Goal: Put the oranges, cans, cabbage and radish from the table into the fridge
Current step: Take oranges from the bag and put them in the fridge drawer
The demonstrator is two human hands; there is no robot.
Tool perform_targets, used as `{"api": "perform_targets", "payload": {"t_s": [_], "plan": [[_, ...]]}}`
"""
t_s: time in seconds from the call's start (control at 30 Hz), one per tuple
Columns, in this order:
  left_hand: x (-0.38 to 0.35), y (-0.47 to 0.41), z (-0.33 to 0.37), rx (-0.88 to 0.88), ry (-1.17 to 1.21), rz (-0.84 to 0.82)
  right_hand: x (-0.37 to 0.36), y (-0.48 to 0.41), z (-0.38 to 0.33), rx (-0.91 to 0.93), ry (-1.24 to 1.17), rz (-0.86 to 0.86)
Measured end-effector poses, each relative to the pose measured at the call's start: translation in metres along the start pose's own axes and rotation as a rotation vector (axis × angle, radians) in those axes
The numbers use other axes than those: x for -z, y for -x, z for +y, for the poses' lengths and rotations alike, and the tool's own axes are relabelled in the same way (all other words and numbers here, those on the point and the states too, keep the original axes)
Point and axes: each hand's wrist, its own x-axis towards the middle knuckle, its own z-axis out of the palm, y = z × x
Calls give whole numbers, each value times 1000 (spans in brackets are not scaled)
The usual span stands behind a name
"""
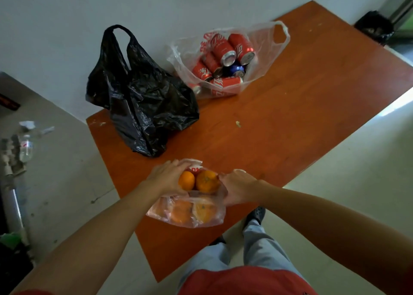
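Bare worktop (290,120) lies open in the middle and right; a black bag (143,107) and bagged cans (223,55) block the far edge.

Both bare forearms reach in from 7 and 4 o'clock. The left hand (166,178) lies knuckles-up, its fingers bent toward 1 o'clock. At its 3 o'clock the right hand (240,188) has curled fingers; each grips the bag of oranges (192,214) at its mouth.
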Motion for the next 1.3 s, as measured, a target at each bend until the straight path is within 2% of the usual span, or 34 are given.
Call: {"api": "perform_targets", "payload": {"t_s": [0.17,0.27,0.33,0.43,0.5,0.57,0.63,0.67,0.73,0.8,0.87,0.93,1.1,1.3], "plan": [[-3,-4,6,-8,-73,-2,9,-12,-16,19,-74,361],[-5,-5,9,20,-59,12,0,-27,-25,4,-3,298],[-5,-6,11,32,-42,19,-8,-34,-28,-98,-68,213],[-5,-6,14,44,2,52,-15,-37,-24,-177,-224,209],[-5,-3,14,75,95,83,-17,-34,-19,-180,-366,208],[-2,-1,10,120,207,86,-17,-28,-9,-224,-629,211],[2,-1,4,145,319,78,-15,-22,3,-298,-849,275],[4,-1,2,131,326,65,-15,-19,8,-323,-875,335],[6,-2,3,65,200,0,-15,-11,15,-337,-816,409],[5,-6,10,20,72,-55,-17,-5,18,-341,-628,386],[6,-12,20,22,67,-103,-23,-3,17,-341,-363,358],[6,-17,28,47,88,-148,-29,-2,17,-356,-243,371],[10,-17,41,50,-82,-138,-35,6,26,-348,-317,414],[32,-19,53,13,-71,-126,-16,27,43,-348,-364,442]]}}
